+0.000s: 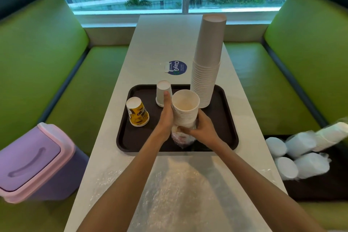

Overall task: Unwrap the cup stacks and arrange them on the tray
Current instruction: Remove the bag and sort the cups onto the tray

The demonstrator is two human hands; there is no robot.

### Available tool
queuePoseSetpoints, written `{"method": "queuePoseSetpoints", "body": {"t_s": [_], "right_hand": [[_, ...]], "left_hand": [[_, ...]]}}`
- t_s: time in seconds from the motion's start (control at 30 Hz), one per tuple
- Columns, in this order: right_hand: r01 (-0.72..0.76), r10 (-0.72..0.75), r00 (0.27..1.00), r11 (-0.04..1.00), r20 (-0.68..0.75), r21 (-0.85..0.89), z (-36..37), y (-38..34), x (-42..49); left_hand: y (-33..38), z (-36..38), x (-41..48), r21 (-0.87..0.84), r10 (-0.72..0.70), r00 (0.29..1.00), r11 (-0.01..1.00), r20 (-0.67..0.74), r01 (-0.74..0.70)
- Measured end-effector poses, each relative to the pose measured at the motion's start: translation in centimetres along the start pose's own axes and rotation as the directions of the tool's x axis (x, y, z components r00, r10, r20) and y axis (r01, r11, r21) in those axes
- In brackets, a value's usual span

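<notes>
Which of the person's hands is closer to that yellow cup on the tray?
Left. The left hand sits just right of the yellow cup, gripping the cup stack; the right hand is beyond that stack.

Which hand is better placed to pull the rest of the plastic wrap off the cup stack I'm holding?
Right. The right hand already grips the bunched plastic wrap at the bottom of the cup stack, while the left hand steadies the stack's side above the tray.

A short stack of white cups (185, 108), mouth up with clear wrap (181, 137) bunched at its base, sits above the dark tray (135, 137), which carries a tall upside-down stack (206, 62), a white cup (163, 93) and a yellow cup (137, 112).
</notes>
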State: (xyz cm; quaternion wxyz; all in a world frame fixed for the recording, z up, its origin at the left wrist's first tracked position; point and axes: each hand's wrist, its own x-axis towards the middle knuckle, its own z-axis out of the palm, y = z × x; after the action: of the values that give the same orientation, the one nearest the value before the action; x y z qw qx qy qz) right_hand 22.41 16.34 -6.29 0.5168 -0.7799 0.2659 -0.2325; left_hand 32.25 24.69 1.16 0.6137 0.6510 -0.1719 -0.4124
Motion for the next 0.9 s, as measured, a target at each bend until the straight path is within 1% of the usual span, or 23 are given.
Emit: {"method": "queuePoseSetpoints", "body": {"t_s": [0.07,0.13,0.2,0.23,0.3,0.33,0.4,0.43,0.5,0.6,0.7,0.77,0.9], "right_hand": [[-0.015,0.015,0.999,1.000,0.046,0.009,-0.1,-0.2,0.1],[-0.043,0.043,0.996,0.999,0.073,-0.003,0.1,-0.4,0.2],[-0.059,0.061,0.996,0.998,0.071,-0.024,0.4,-0.2,0.3],[-0.066,0.068,0.995,0.997,0.068,-0.033,0.5,-0.1,0.2],[-0.088,0.091,0.994,0.995,0.057,-0.049,0.8,-0.1,0.3],[-0.101,0.104,0.993,0.993,0.048,-0.064,1.0,-0.3,0.7],[-0.103,0.104,0.995,0.991,0.002,-0.087,0.8,-1.4,0.6],[-0.095,0.093,0.995,0.990,-0.024,-0.101,0.7,-2.0,0.5],[-0.101,0.095,0.994,0.984,-0.048,-0.148,1.1,-2.4,1.1],[-0.108,0.105,0.994,0.983,-0.030,-0.149,1.2,-2.2,1.1],[-0.073,0.072,0.997,0.990,-0.013,-0.119,1.4,-2.3,1.1],[-0.049,0.047,0.999,0.993,-0.017,-0.104,1.3,-2.4,1.1],[-0.018,0.016,1.000,0.993,-0.017,-0.121,1.3,-3.0,1.1]], "left_hand": [[0.4,-0.7,0.0,0.090,0.027,0.999,0.995,0.022,-0.029],[1.1,-1.5,0.1,0.201,0.123,0.991,0.971,0.047,-0.130],[2.2,-2.1,0.2,0.396,0.206,0.973,0.889,0.104,-0.230],[2.6,-2.3,0.4,0.511,0.215,0.966,0.820,0.142,-0.258],[3.6,-2.5,0.7,0.720,0.201,0.950,0.620,0.239,-0.313],[4.3,-2.6,1.0,0.785,0.186,0.939,0.515,0.288,-0.343],[5.4,-1.9,0.4,0.851,0.178,0.916,0.341,0.358,-0.399],[6.1,-1.6,0.0,0.867,0.177,0.907,0.270,0.383,-0.419],[6.9,-1.5,0.3,0.881,0.162,0.903,0.206,0.398,-0.426],[7.2,-1.6,0.5,0.894,0.140,0.910,0.181,0.390,-0.411],[7.7,-2.1,0.9,0.898,0.130,0.915,0.181,0.383,-0.402],[8.0,-2.4,1.1,0.903,0.119,0.923,0.194,0.366,-0.383],[8.1,-3.1,1.3,0.898,0.113,0.933,0.252,0.343,-0.360]]}}
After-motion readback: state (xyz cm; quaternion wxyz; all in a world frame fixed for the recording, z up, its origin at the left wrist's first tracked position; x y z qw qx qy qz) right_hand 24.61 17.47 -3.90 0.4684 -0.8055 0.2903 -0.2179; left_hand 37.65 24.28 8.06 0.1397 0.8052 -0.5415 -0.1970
